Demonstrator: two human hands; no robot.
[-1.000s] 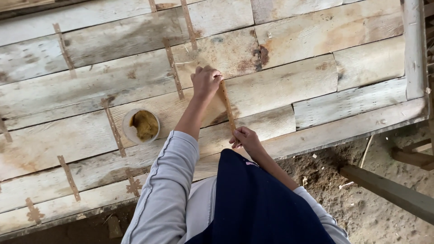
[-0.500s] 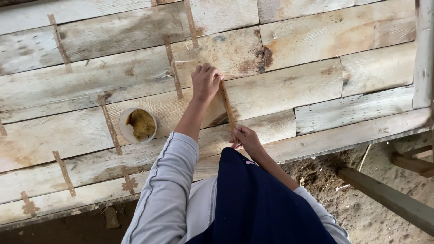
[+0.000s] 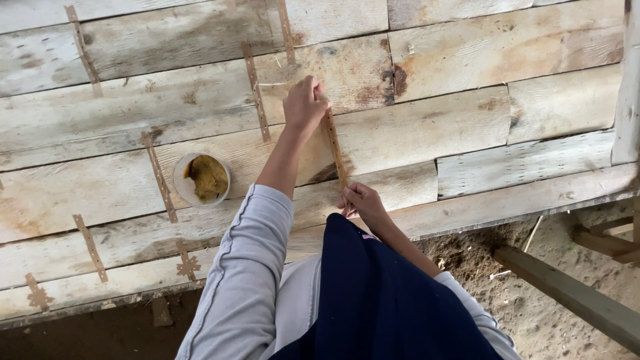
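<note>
Both hands [image 3: 305, 103] on thin brown strip [image 3: 335, 151]

My left hand [image 3: 305, 105] presses the far end of a thin brown strip [image 3: 335, 150] flat against the plank tabletop [image 3: 453, 127]. My right hand [image 3: 363, 203] pinches the strip's near end between its fingers [image 3: 348, 200]. A white cup [image 3: 201, 179] of brownish paste sits left of my arm, among other strips [image 3: 159, 175] lying on the planks.
</note>
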